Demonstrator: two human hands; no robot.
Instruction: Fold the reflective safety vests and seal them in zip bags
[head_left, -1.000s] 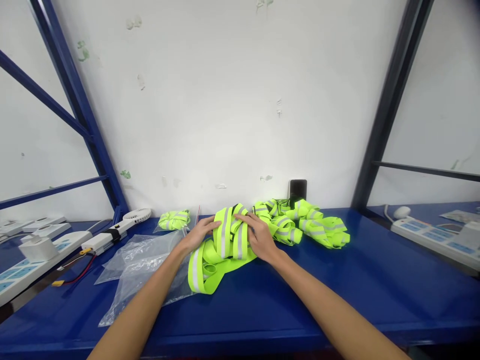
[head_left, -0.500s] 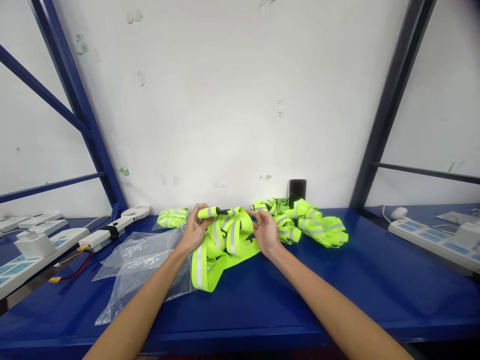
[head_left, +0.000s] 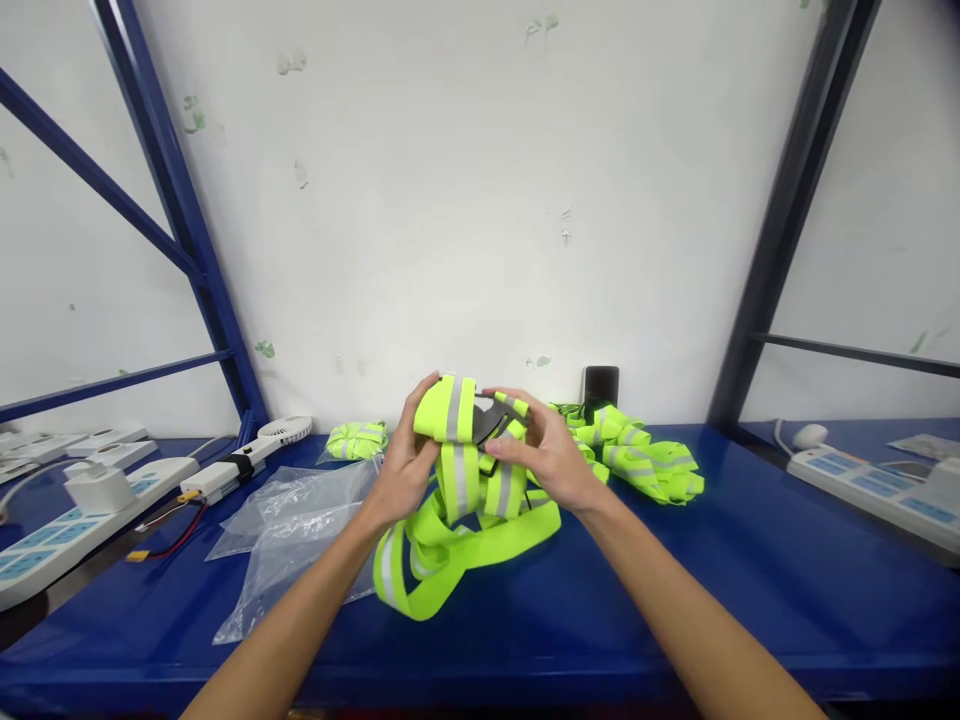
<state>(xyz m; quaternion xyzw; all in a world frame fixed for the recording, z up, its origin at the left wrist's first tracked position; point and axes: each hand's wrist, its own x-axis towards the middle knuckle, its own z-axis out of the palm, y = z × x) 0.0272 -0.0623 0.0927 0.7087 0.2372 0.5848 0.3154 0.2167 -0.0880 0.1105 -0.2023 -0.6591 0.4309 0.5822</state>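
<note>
White wall (head_left: 420, 220) across whole back, matte, scuffed, with chipped spots and a few green flecks. Blue tabletop (head_left: 600, 620) below, glossy, with soft reflections, front edge near bottom of view. Blue metal frame (head_left: 199, 260) at left, slanted upright plus crossbars; dark post (head_left: 780, 220) at right with thin rail. White power strip (head_left: 67, 545) along far left, blue socket faces; second power strip (head_left: 877, 490) at far right. Clear plastic bags (head_left: 300, 540) flat and overlapping on tabletop, left of centre, partly behind left forearm. Neon-yellow strap bundle (head_left: 461, 480) with silver bands at centre, upper part between both hands, lower loops draped down toward tabletop. Loose yellow pile (head_left: 652, 465) behind and to the right, same banding, tangled, near wall. Left hand (head_left: 405, 460) closed on left side of bundle; right hand (head_left: 555, 455) gripping right side, thumb near the black fitting. Small white fan (head_left: 285, 430) toward back left, beside the frame. Compact yellow bundle (head_left: 356, 440) near wall, behind bags. White plug adapter (head_left: 97, 488) on left strip. Dark phone (head_left: 601, 387) upright against wall, behind pile. Black fitting (head_left: 489, 422) on held bundle, between hands. Yellow connector (head_left: 137, 555) on red-and-black wire, lower left.
</note>
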